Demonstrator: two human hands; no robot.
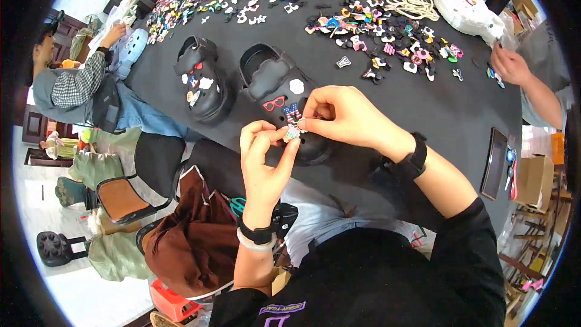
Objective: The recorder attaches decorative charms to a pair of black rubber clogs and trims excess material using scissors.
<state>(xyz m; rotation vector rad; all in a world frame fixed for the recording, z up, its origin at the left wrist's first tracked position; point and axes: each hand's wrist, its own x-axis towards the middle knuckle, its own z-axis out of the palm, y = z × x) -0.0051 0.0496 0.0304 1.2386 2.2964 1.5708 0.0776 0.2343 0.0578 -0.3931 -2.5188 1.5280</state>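
Over the toe of a black clog (263,75), my left hand (263,160) and my right hand (354,118) come together, fingertips pinched. Between them is a small shoe charm (292,115) with a red, white and blue stars-and-stripes pattern and a paler lower part. Both hands grip it from opposite sides, and the fingers cover its edges. Red glasses-shaped (273,103) and white (296,86) charms sit on that clog. A second black clog (212,100) stands to its left with several charms on it.
Heaps of loose charms (399,42) cover the far table (472,109). Cord (405,5) and a white bag (466,15) lie far right. A phone-like dark slab (495,163) lies at the right edge. People work at left and right; one holds a pale blue clog (130,51).
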